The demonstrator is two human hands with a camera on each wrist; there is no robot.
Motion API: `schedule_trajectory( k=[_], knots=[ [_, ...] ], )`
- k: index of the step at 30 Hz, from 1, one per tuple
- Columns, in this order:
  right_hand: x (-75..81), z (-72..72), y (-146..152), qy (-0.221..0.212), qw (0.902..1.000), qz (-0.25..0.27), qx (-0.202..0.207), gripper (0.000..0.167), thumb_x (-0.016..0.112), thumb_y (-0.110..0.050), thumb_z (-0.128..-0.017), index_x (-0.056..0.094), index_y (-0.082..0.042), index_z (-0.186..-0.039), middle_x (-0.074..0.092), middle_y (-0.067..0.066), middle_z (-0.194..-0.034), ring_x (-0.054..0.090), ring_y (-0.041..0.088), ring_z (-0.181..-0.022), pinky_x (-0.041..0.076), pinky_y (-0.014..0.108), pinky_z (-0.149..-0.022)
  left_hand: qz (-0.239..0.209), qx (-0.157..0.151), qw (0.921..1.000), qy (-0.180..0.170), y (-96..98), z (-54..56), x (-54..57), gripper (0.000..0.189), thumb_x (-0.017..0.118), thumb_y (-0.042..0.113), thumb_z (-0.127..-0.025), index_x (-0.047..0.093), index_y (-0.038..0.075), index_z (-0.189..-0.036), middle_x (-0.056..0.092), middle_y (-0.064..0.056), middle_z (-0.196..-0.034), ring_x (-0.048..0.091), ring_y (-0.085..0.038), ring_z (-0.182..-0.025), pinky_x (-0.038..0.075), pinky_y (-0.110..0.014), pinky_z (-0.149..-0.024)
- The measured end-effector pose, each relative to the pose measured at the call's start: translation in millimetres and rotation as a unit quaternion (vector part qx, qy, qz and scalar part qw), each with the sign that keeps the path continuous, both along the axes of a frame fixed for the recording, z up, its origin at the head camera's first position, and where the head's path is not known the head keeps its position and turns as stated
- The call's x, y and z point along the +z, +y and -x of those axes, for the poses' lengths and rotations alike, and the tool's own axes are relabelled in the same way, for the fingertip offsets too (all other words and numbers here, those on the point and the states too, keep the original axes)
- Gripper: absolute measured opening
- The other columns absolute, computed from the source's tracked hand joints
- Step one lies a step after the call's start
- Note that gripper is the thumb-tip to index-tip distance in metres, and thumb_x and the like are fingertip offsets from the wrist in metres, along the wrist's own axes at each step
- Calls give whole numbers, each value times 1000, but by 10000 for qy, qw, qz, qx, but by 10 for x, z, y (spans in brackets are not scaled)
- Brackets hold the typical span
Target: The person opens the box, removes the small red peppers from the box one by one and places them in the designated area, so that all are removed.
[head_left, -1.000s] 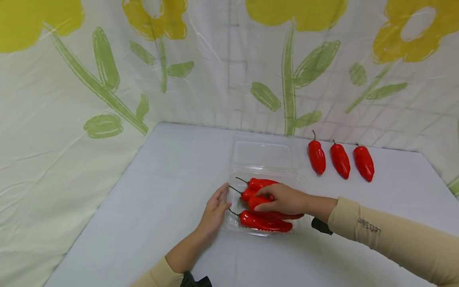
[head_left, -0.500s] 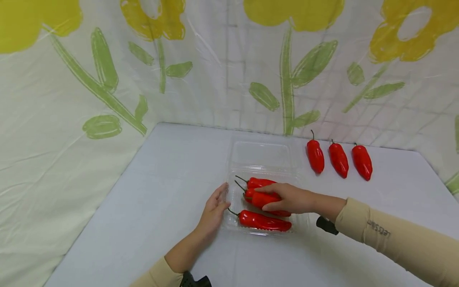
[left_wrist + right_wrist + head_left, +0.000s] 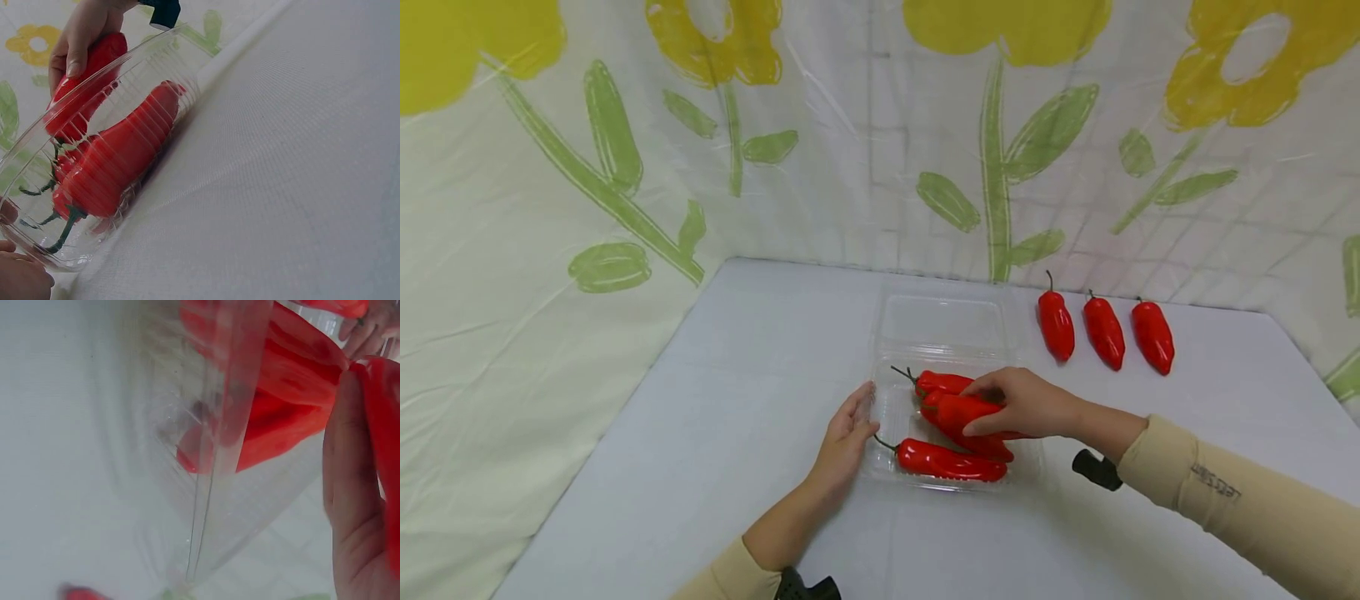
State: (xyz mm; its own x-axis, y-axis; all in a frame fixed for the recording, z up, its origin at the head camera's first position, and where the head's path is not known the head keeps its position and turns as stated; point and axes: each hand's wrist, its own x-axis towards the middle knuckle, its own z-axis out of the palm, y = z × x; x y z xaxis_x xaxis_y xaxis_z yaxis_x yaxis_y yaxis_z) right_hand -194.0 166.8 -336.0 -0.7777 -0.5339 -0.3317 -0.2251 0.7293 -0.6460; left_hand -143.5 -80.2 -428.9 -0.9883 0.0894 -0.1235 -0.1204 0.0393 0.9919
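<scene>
An open clear plastic clamshell box [image 3: 886, 477] holds several long red peppers with green stems. One red pepper [image 3: 957, 410] is gripped between thumb and fingers of my right hand [image 3: 1028, 403], above the others. In the left wrist view this pepper [image 3: 100, 59] shows tilted, its wide end toward the box. Beneath it, another pepper [image 3: 996, 450] lies slanted; a front pepper [image 3: 951, 461] lies along the near wall and a back pepper [image 3: 942, 382] is partly hidden. My left hand [image 3: 842, 442] holds the box's left side, thumb at the rim.
Three more red peppers [image 3: 1103, 333] lie in a row on the white table [image 3: 760, 350] at the back right. The box's lid [image 3: 942, 318] lies folded back behind it. A flower-printed curtain [image 3: 820, 208] closes off the back and left sides.
My right hand has shifted right and a little up with its pepper. The pepper beneath has turned to a steeper slant. My left hand stays at the box's side.
</scene>
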Motion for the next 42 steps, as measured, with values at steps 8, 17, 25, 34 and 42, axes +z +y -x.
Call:
schedule_trajectory(
  k=[8,17,25,34,42],
  knots=[
    [34,-19,89,-119,9999,92,-81,54,73,-37,-77,59,-9,-121,61,5,-100,55,20,-93,57,26,-65,-273,-104,9994,182,-15,-4,-19,56,38,-3,-89,26,-1,-144,22,-17,-154,14,-29,-144,13,-44,-117],
    [108,16,258,-255,9993,241,-151,61,61,-35,-87,40,-15,-142,56,13,-113,56,19,-79,54,28,-63,-249,-57,9996,118,-22,3,-23,56,38,-2,-90,26,0,-145,23,-15,-154,15,-27,-144,15,-42,-117],
    [185,39,506,-186,9969,471,-594,63,50,-28,-93,23,-18,-149,42,21,-132,48,28,-105,54,33,-72,-178,-26,9998,130,-40,-10,-16,55,38,-2,-90,27,0,-144,24,-16,-153,17,-28,-144,17,-43,-116],
    [201,124,816,127,9923,416,-1164,67,50,-32,-94,17,-15,-150,51,21,-118,54,25,-98,54,31,-72,-178,-40,9998,121,-46,-5,-16,55,38,-1,-91,27,1,-145,24,-15,-154,16,-28,-144,16,-44,-116],
    [161,251,1092,562,9821,283,-1778,69,48,-35,-95,19,-1,-147,49,29,-123,56,30,-100,57,34,-73,-210,-46,9997,132,-51,-8,-14,55,37,-1,-91,26,1,-145,23,-15,-154,16,-28,-144,16,-43,-116]
  ],
)
